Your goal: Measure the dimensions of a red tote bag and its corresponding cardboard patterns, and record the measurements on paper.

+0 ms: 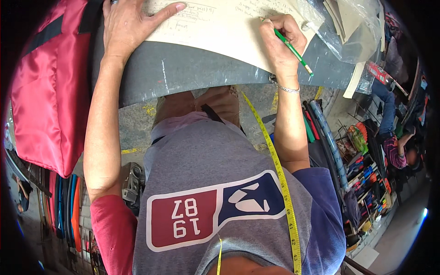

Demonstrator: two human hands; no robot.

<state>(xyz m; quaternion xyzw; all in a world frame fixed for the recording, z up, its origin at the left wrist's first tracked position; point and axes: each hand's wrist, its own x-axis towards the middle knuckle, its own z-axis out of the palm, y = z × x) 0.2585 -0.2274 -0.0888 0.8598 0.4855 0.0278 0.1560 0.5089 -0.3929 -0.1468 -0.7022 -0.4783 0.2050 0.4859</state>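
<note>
Paper [215, 32] sits at the far middle of the dark grey table [192, 68], cream-coloured, with handwritten lines along the far part and a near edge that curves. Left hand [124, 28] is spread flat over its left side, thumb stuck out, probably so the sheet doesn't slide. Right hand [283, 43] is curled around a green pencil [293, 52], tip angled at the writing, likely for control. Can't tell if it's touching.
</note>
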